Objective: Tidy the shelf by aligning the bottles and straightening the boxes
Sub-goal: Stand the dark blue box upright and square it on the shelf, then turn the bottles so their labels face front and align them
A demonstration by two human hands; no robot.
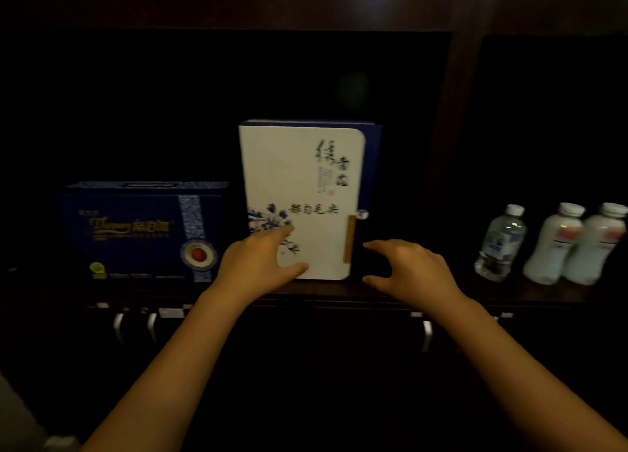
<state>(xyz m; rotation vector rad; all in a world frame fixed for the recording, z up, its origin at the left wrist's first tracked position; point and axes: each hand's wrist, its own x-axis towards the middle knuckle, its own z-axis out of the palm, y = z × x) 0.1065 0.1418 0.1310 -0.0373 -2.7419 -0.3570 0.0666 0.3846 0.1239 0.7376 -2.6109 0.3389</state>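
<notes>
The white box (302,200) has a white front with black brush lettering, a blue flower spray at its nine o'clock edge, a tan strip at four o'clock and a dark blue spine. At nine o'clock from it, the blue box (142,231) is deep blue with gold lettering, a pale patterned vertical band and a red-centred round emblem. At three o'clock, a clear bottle (501,242) carries a blue-green label; two milky bottles (577,244) show what may be red labels. All caps are white.
</notes>
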